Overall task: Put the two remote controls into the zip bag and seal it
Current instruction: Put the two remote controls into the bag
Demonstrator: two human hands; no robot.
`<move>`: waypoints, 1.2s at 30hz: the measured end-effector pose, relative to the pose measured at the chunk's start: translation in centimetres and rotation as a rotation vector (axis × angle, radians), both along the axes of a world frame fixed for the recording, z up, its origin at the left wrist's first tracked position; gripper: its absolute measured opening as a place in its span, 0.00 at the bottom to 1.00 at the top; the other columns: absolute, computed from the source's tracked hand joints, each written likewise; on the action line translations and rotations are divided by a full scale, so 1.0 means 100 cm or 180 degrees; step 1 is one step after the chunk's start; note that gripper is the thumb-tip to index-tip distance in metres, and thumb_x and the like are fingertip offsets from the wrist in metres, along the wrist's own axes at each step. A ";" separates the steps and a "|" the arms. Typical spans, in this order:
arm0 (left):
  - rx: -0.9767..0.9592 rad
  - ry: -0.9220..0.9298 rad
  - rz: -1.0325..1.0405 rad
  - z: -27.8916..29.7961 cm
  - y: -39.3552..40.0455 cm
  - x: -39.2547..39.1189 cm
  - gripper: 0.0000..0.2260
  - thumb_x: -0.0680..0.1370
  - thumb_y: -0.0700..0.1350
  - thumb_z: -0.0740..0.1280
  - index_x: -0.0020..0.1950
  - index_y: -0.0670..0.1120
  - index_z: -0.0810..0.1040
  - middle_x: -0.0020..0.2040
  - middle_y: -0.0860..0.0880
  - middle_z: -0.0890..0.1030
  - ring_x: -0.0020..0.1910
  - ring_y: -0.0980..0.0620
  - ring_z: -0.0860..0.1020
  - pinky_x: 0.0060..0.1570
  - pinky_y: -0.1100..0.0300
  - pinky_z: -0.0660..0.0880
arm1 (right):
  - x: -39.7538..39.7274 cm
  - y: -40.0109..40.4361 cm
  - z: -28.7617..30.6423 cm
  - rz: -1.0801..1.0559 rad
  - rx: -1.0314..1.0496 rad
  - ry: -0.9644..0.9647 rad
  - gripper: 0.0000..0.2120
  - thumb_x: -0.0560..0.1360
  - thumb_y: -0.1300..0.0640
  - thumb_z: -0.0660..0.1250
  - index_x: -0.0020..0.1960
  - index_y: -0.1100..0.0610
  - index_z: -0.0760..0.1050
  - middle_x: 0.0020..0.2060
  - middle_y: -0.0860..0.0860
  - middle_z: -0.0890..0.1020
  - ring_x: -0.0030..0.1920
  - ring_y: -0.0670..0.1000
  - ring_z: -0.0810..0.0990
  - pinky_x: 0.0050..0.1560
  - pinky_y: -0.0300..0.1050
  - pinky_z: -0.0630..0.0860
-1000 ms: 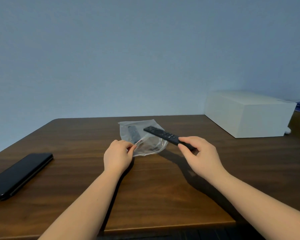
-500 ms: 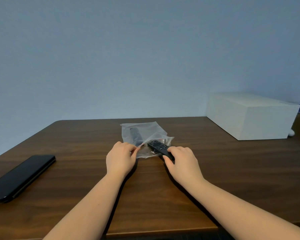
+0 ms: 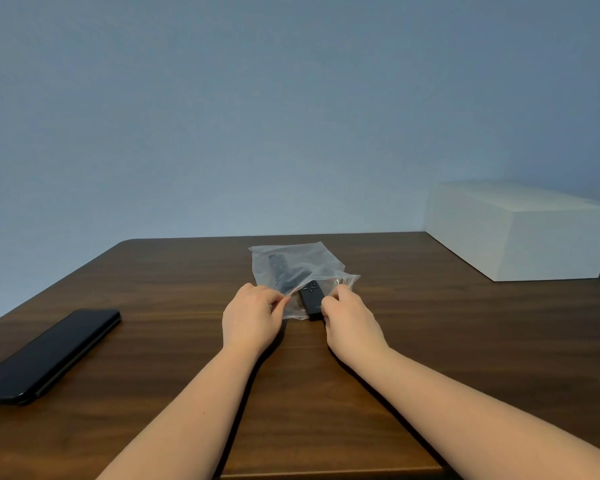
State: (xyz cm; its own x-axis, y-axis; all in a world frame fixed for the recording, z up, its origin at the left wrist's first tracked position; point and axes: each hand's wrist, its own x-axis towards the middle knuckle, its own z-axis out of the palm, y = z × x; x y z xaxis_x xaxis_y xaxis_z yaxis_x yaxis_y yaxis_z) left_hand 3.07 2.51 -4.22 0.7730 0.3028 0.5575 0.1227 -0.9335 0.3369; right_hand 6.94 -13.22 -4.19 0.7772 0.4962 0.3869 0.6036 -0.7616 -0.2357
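Observation:
A clear zip bag [image 3: 293, 261] lies on the brown table [image 3: 465, 341], its mouth facing me. One black remote [image 3: 280, 270] lies fully inside it. A second black remote [image 3: 311, 299] lies in the mouth, its near end sticking out past the bag's edge. My left hand [image 3: 252, 318] pinches the left side of the bag's mouth. My right hand [image 3: 352, 322] pinches the right side of the mouth, next to the second remote's near end.
A black phone [image 3: 49, 355] lies flat at the left near the table edge. A large white box [image 3: 520, 230] stands at the back right. The wall rises right behind the table's far edge.
My right hand brought the second remote from above the table into the bag's mouth, let go of it and took the bag's right edge. My left hand kept hold of the bag.

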 end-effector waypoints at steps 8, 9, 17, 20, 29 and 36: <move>-0.0064 0.0009 -0.0010 0.001 0.000 0.001 0.10 0.77 0.54 0.62 0.47 0.52 0.82 0.43 0.54 0.83 0.43 0.55 0.71 0.35 0.59 0.70 | 0.011 0.014 0.005 0.0040 -0.0135 -0.0058 0.10 0.77 0.60 0.61 0.55 0.58 0.77 0.53 0.55 0.75 0.56 0.56 0.73 0.54 0.50 0.74; -0.0067 0.0002 -0.0008 0.001 0.000 0.001 0.10 0.77 0.54 0.63 0.47 0.52 0.82 0.43 0.54 0.83 0.43 0.54 0.71 0.36 0.59 0.71 | 0.012 0.016 0.006 0.0030 -0.0143 0.0003 0.10 0.77 0.60 0.61 0.56 0.58 0.76 0.53 0.55 0.75 0.56 0.56 0.74 0.54 0.51 0.74; 0.0037 -0.0004 -0.0036 -0.002 0.001 0.003 0.10 0.77 0.54 0.62 0.46 0.52 0.82 0.41 0.53 0.82 0.43 0.54 0.70 0.34 0.59 0.69 | 0.025 0.028 0.006 -0.0172 -0.0497 0.0437 0.15 0.77 0.59 0.58 0.62 0.56 0.74 0.60 0.56 0.71 0.60 0.58 0.70 0.57 0.53 0.72; 0.0076 -0.0014 -0.0083 -0.002 0.001 0.003 0.10 0.77 0.54 0.62 0.45 0.52 0.82 0.40 0.54 0.81 0.41 0.55 0.69 0.33 0.60 0.67 | 0.031 0.030 0.007 -0.0196 -0.0636 0.0530 0.18 0.77 0.57 0.56 0.66 0.54 0.71 0.64 0.57 0.69 0.64 0.58 0.68 0.60 0.54 0.70; 0.0178 0.0070 -0.0165 -0.003 0.000 0.003 0.11 0.76 0.55 0.62 0.44 0.52 0.82 0.40 0.55 0.81 0.45 0.53 0.72 0.35 0.59 0.71 | 0.034 0.016 0.011 -0.0215 -0.0237 0.0246 0.15 0.77 0.56 0.56 0.60 0.54 0.74 0.59 0.55 0.74 0.58 0.56 0.73 0.53 0.53 0.76; 0.0080 0.0217 -0.0239 -0.003 -0.001 0.004 0.09 0.75 0.54 0.64 0.49 0.53 0.81 0.48 0.55 0.81 0.51 0.52 0.72 0.39 0.57 0.73 | 0.060 -0.034 0.013 -0.0585 0.0513 0.0116 0.18 0.78 0.52 0.60 0.67 0.48 0.67 0.64 0.54 0.71 0.61 0.56 0.72 0.48 0.47 0.74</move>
